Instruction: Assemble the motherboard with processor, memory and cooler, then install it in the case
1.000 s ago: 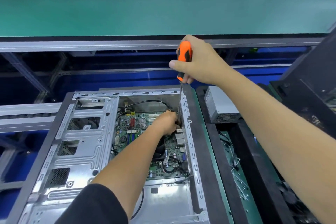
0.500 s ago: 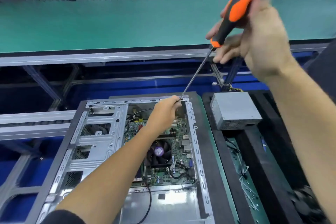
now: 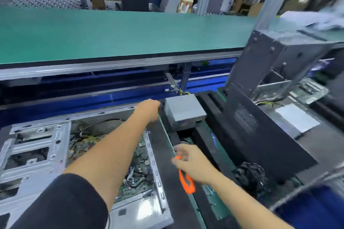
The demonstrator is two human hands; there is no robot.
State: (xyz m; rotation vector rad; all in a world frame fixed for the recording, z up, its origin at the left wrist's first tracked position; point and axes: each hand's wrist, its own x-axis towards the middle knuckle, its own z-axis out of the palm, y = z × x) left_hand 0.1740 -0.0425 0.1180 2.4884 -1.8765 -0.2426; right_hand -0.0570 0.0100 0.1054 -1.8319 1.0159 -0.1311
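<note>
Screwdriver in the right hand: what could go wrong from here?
1. The right hand holds the screwdriver loosely beside the case; it could slip.
2. The left hand reaches over the open case toward the grey power supply; the forearm could brush the motherboard.

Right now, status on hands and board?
Right hand holds orange screwdriver, low beside case. Left hand at case's far corner, grip unclear. Motherboard seated inside.

Left fingers (image 3: 151,115) motion-blurred, unreadable.
</note>
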